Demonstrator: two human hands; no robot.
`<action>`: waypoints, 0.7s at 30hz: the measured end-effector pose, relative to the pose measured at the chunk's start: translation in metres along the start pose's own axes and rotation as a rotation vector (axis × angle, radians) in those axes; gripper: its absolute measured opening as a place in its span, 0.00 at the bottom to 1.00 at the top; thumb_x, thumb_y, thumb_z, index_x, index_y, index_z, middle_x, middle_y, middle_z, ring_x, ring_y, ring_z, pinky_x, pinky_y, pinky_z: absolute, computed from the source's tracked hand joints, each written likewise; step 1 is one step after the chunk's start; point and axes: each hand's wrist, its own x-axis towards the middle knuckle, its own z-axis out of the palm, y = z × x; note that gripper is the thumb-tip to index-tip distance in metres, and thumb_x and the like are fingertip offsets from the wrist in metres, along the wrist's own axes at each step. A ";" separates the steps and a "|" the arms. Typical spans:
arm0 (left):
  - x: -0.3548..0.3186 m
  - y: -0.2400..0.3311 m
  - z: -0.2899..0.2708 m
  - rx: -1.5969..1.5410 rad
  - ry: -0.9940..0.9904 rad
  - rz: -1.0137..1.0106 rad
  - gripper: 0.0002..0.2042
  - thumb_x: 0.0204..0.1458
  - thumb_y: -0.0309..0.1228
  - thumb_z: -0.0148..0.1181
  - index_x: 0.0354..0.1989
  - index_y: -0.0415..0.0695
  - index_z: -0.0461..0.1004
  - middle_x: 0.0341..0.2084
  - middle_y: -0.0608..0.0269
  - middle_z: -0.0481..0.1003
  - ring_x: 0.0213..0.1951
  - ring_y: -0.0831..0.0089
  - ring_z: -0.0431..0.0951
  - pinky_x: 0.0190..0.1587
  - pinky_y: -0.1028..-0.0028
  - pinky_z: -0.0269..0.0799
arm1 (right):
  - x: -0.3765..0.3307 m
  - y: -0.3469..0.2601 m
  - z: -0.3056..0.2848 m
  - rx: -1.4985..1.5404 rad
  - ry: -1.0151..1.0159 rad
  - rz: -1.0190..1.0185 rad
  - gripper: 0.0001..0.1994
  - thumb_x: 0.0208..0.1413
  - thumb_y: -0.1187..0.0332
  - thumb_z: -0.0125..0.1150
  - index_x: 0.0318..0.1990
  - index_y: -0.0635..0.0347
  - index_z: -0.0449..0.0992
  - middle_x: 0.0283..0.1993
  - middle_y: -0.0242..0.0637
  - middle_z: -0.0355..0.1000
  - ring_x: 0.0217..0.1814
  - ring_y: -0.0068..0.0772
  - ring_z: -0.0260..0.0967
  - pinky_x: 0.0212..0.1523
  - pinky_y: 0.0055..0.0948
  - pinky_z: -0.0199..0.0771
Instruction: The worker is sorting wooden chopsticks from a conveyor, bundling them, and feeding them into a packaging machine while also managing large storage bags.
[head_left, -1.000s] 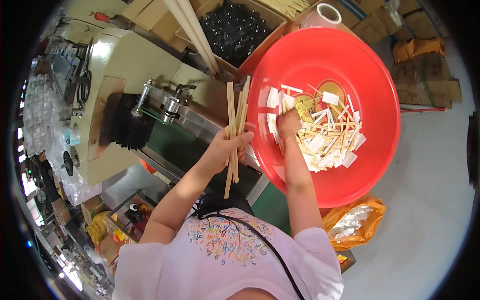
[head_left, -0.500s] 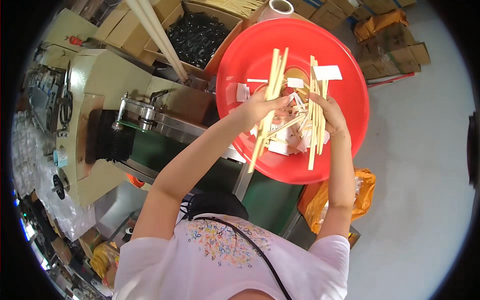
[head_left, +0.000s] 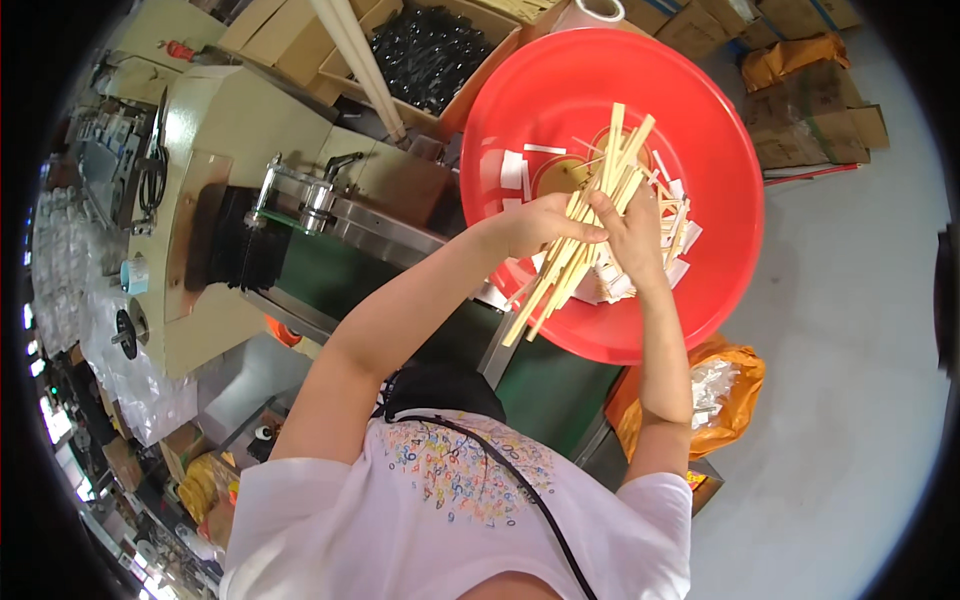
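Note:
Over the large red plastic basin [head_left: 722, 130], I hold a loose bundle of pale wooden chopsticks [head_left: 623, 152], slanting from far right to near left. My left hand [head_left: 548, 226] is closed round the bundle's left side, thumb across the top. My right hand [head_left: 636, 236] grips the same bundle from the right, its thumb pressed on the sticks. Below them in the basin lie white paper pieces [head_left: 513, 168] and more thin sticks [head_left: 674, 215], partly hidden by my hands.
A green conveyor belt [head_left: 335, 275] runs from a cream machine [head_left: 225, 120] under the basin. Behind stand a carton of glossy black pieces [head_left: 430, 55] and two pale poles [head_left: 362, 62]. An orange bag [head_left: 738, 400] sits at the basin's near right; cartons [head_left: 805, 115] stand farther off.
The two separate bunches of chopsticks, one in each hand, have come together into one bundle. My right hand has moved left against my left hand, and the bundle tilts more.

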 end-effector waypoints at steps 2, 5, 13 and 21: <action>-0.005 -0.002 -0.006 0.009 0.014 -0.110 0.11 0.49 0.27 0.58 0.41 0.39 0.69 0.29 0.62 0.73 0.31 0.77 0.75 0.34 0.76 0.72 | -0.001 -0.010 0.009 0.181 -0.037 0.109 0.16 0.54 0.60 0.56 0.41 0.65 0.68 0.33 0.37 0.69 0.36 0.28 0.66 0.37 0.30 0.67; -0.016 -0.003 -0.005 -0.057 0.012 -0.072 0.12 0.48 0.27 0.59 0.40 0.38 0.69 0.29 0.61 0.74 0.30 0.75 0.76 0.33 0.76 0.72 | -0.004 -0.030 0.015 0.277 -0.108 0.354 0.16 0.54 0.61 0.57 0.44 0.64 0.65 0.31 0.34 0.69 0.34 0.26 0.66 0.37 0.29 0.68; -0.104 -0.023 0.016 0.802 0.556 0.622 0.14 0.46 0.22 0.58 0.42 0.40 0.65 0.30 0.62 0.72 0.31 0.72 0.74 0.33 0.74 0.70 | -0.005 -0.038 0.008 0.627 -0.090 0.140 0.22 0.57 0.60 0.50 0.55 0.63 0.61 0.46 0.38 0.68 0.42 0.28 0.67 0.44 0.29 0.66; -0.168 -0.154 -0.069 0.563 0.675 0.760 0.08 0.50 0.29 0.56 0.36 0.39 0.68 0.34 0.58 0.71 0.32 0.70 0.72 0.42 0.73 0.68 | -0.034 0.126 0.049 -0.078 -0.112 0.516 0.08 0.53 0.67 0.55 0.34 0.62 0.72 0.27 0.33 0.72 0.28 0.18 0.68 0.29 0.20 0.67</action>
